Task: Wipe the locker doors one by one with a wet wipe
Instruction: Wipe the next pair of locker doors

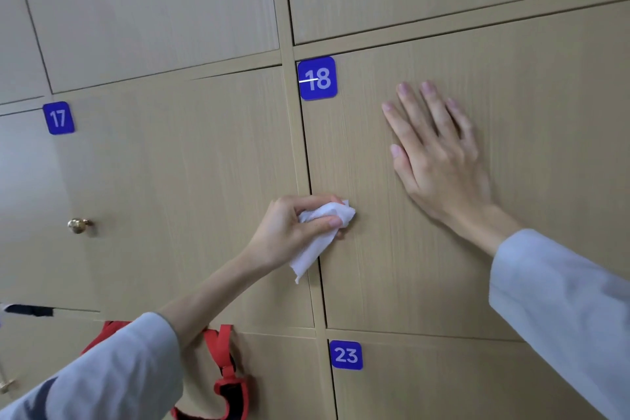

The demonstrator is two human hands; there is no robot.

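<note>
The crumpled white wet wipe [322, 232] sits at the left edge of the light wood-grain locker door [409, 249] that carries the blue square plate numbered 18 [317, 78], about halfway down that door. The left hand [293, 228] pinches the wipe between curled fingers and thumb, pressing its bunched end against the door while a loose tail hangs down over the vertical gap beside it. The right hand [439, 150] lies flat on the same door, above and to the right of the wipe, fingers straight and slightly spread, pointing up. Both forearms come from pale grey-blue sleeves [559, 310].

Left of the gap is the wood-grain door with the blue plate numbered 17 [58, 118] and a round brass knob [78, 225]. Below door 18, another door bears a blue plate numbered 23 [345, 355]. Red webbing straps with a buckle [225, 372] hang in front of the lower doors, possibly caught in a door seam, though the left sleeve hides where they start.
</note>
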